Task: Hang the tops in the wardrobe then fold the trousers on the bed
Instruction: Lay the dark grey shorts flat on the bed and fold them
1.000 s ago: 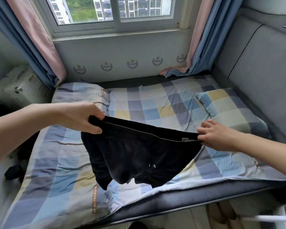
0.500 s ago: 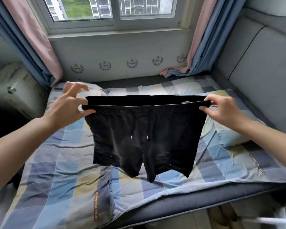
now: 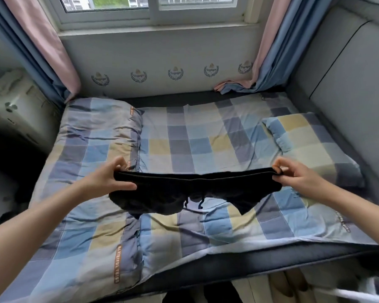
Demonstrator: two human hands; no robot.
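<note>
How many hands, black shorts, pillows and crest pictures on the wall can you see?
Hands: 2, left hand and right hand
Black shorts: 1
Pillows: 2
Crest pictures on the wall: 5
Total: 10

Checked bedspread (image 3: 184, 138) lies open and flat ahead. Black shorts (image 3: 184, 189), stretched between both hands, span the near middle. A pillow (image 3: 311, 145) rises at right, folded quilt (image 3: 96, 132) at left, wall (image 3: 162, 62) behind.
</note>
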